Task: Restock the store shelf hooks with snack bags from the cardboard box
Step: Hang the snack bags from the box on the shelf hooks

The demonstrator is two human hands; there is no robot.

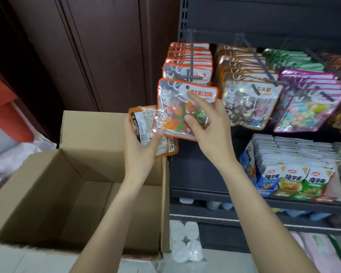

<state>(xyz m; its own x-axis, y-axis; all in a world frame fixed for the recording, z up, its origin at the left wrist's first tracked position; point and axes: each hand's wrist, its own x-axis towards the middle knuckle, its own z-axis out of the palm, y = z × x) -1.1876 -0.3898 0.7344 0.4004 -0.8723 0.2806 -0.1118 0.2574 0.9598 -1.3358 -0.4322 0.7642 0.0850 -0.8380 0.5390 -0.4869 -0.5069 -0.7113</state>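
My right hand (pixel 207 125) pinches an orange-edged clear bag of gummy candy (pixel 177 107), held face-up just below the grey T-tipped shelf hook (pixel 191 75). That hook carries a row of the same orange bags (pixel 187 62). My left hand (pixel 140 146) grips a small stack of orange snack bags (pixel 146 127) with their printed backs showing, above the open cardboard box (pixel 47 184). The part of the box's inside that I can see holds no bags.
Other hooks to the right hold brown candy bags (pixel 248 99) and pink-edged bags (pixel 311 107). A lower shelf (pixel 224 194) carries boxed snack packets (pixel 293 178). Dark wood panelling stands at the left. Clear-wrapped white items (pixel 185 243) lie on the floor beside the box.
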